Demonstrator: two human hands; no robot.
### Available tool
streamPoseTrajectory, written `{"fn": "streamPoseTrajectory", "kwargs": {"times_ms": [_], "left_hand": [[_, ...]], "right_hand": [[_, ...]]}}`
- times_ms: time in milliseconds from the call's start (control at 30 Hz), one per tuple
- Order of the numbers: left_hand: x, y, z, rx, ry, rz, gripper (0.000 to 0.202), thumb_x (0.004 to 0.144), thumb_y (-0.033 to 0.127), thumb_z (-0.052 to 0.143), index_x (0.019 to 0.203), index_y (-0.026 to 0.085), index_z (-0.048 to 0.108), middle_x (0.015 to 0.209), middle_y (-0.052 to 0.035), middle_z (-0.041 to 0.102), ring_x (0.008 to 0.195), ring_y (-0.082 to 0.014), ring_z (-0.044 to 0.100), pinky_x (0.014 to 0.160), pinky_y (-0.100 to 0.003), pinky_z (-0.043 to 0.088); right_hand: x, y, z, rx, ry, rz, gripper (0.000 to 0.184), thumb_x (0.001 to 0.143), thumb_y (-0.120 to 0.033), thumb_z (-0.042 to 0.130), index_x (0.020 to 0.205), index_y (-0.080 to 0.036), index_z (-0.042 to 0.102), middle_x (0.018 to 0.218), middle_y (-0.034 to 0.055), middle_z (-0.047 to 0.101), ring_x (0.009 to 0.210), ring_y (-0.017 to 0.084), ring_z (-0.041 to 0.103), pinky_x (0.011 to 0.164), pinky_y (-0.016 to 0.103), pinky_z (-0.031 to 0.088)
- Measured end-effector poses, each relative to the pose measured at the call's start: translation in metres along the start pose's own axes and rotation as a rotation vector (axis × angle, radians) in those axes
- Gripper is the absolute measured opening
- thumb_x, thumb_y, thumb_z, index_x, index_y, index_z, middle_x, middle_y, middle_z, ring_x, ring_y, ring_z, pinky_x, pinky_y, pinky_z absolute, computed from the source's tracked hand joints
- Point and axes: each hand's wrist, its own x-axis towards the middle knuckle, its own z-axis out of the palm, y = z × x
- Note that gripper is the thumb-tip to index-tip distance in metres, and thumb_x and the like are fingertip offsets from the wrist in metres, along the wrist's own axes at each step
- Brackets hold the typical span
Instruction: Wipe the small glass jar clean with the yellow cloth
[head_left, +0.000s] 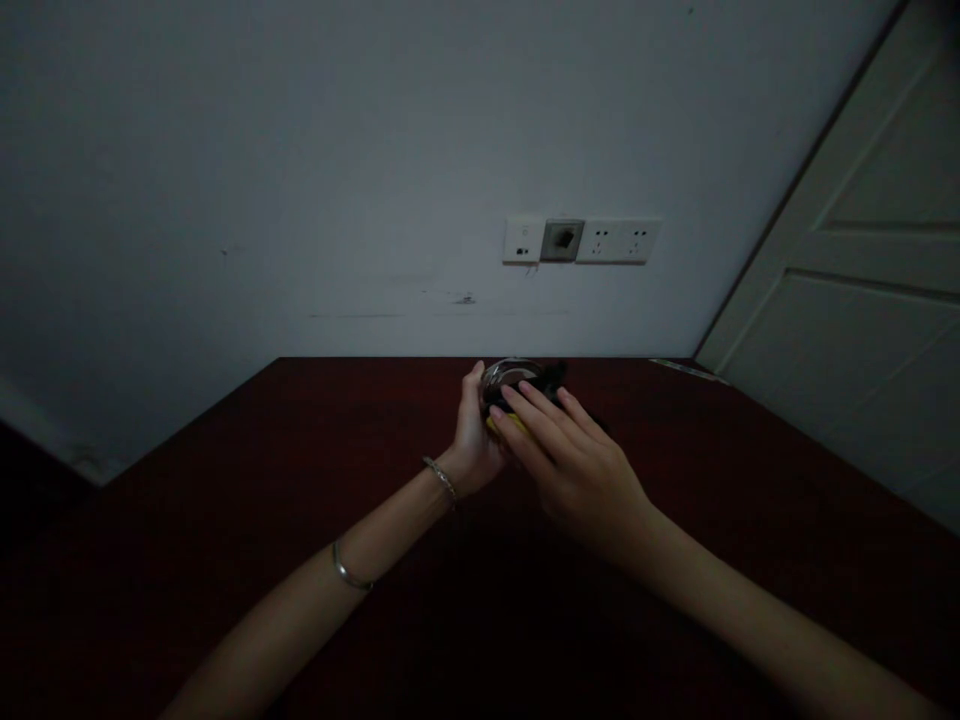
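Just above the dark red table, my left hand (474, 440) grips a small object from its left side, thumb pointing up. This round object (517, 372) has a shiny, clear-looking rim, black parts and a patch of yellow low down; its kind cannot be made out in the dim light. Across its front and right side lies my right hand (574, 450), with long fingers pressed over the black and yellow parts. The right thumb and most of the left fingers are hidden behind the object and the right hand.
The dark red table (337, 420) meets a pale wall (337, 150) at its back edge. Sockets (611, 241) and a grey outlet (562, 241) are set in that wall. A panelled white door (862, 300) stands at the right. A thin strip (686, 370) lies near the back right edge.
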Motion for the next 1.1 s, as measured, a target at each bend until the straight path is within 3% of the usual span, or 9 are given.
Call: {"fn": "streamPoseTrajectory", "kwargs": {"times_ms": [133,300,433,500,600,667,900,1033,1100], "left_hand": [[-0.008,-0.007,-0.001,0.068,-0.045,-0.091,0.062,0.082,0.068,0.033,0.071,0.015,0.063,0.049,-0.0020,0.057,0.035,-0.0123,0.047,0.034,-0.024,0.036],[-0.015,0.004,-0.004,0.101,-0.134,-0.096,0.066,0.084,0.068,0.024,0.059,0.016,0.057,0.041,0.0014,0.047,0.026,-0.0085,0.029,0.028,-0.024,0.032],[-0.010,0.012,-0.002,0.059,-0.094,-0.079,0.066,0.082,0.070,0.029,0.067,0.015,0.063,0.042,0.0018,0.049,0.025,-0.0077,0.029,0.028,-0.022,0.029],[-0.006,0.011,0.002,0.030,-0.052,-0.045,0.064,0.081,0.068,0.035,0.074,0.013,0.067,0.046,-0.0004,0.055,0.030,-0.0089,0.039,0.032,-0.022,0.033],[-0.001,0.005,0.006,-0.039,-0.014,0.065,0.054,0.083,0.060,0.043,0.081,0.012,0.069,0.066,-0.0062,0.068,0.053,-0.0136,0.061,0.051,-0.023,0.047],[0.000,-0.002,0.006,-0.044,-0.011,0.081,0.050,0.083,0.057,0.045,0.081,0.013,0.069,0.072,-0.0069,0.070,0.062,-0.0155,0.065,0.057,-0.024,0.049],[-0.015,-0.003,-0.001,0.083,-0.112,-0.100,0.066,0.085,0.068,0.023,0.060,0.016,0.057,0.040,0.0017,0.046,0.026,-0.0091,0.031,0.029,-0.024,0.031],[-0.013,0.008,-0.002,0.078,-0.101,-0.070,0.068,0.083,0.070,0.025,0.068,0.015,0.061,0.041,0.0019,0.047,0.026,-0.0079,0.029,0.029,-0.023,0.030],[-0.007,0.010,-0.001,0.075,-0.056,-0.053,0.069,0.082,0.071,0.029,0.075,0.013,0.065,0.045,0.0003,0.053,0.029,-0.0088,0.036,0.030,-0.022,0.031]], "right_hand": [[0.003,0.007,-0.002,-0.028,0.003,0.012,0.041,0.090,-0.011,0.044,0.130,-0.011,0.053,0.138,0.0149,0.052,0.131,0.028,0.045,0.107,0.049,0.038],[0.000,0.010,-0.005,-0.090,-0.012,0.082,0.047,0.086,-0.003,0.042,0.132,-0.008,0.050,0.141,0.0166,0.048,0.132,0.028,0.043,0.108,0.050,0.036],[-0.006,0.002,-0.006,-0.059,-0.024,0.075,0.046,0.086,-0.002,0.039,0.130,-0.009,0.053,0.138,0.0159,0.051,0.130,0.028,0.046,0.105,0.049,0.040],[-0.008,-0.003,-0.005,-0.027,-0.026,0.055,0.046,0.087,-0.002,0.037,0.130,-0.010,0.052,0.138,0.0145,0.052,0.130,0.027,0.045,0.106,0.047,0.040],[-0.008,-0.006,-0.003,0.018,-0.016,0.024,0.046,0.088,-0.002,0.036,0.130,-0.012,0.053,0.138,0.0118,0.052,0.132,0.024,0.043,0.108,0.045,0.038],[-0.004,-0.004,-0.002,0.031,-0.011,0.016,0.045,0.089,-0.004,0.037,0.129,-0.013,0.054,0.138,0.0107,0.053,0.132,0.024,0.043,0.109,0.044,0.037],[0.004,0.010,-0.009,-0.071,-0.005,0.066,0.045,0.086,-0.005,0.044,0.130,-0.008,0.052,0.139,0.0165,0.051,0.131,0.029,0.044,0.109,0.050,0.035],[-0.004,0.007,-0.008,-0.070,-0.021,0.087,0.048,0.083,0.000,0.041,0.129,-0.007,0.053,0.138,0.0167,0.051,0.131,0.029,0.045,0.108,0.050,0.036],[-0.008,0.002,-0.006,-0.041,-0.037,0.077,0.048,0.084,0.000,0.039,0.129,-0.008,0.053,0.138,0.0158,0.052,0.130,0.028,0.046,0.107,0.050,0.037]]}}
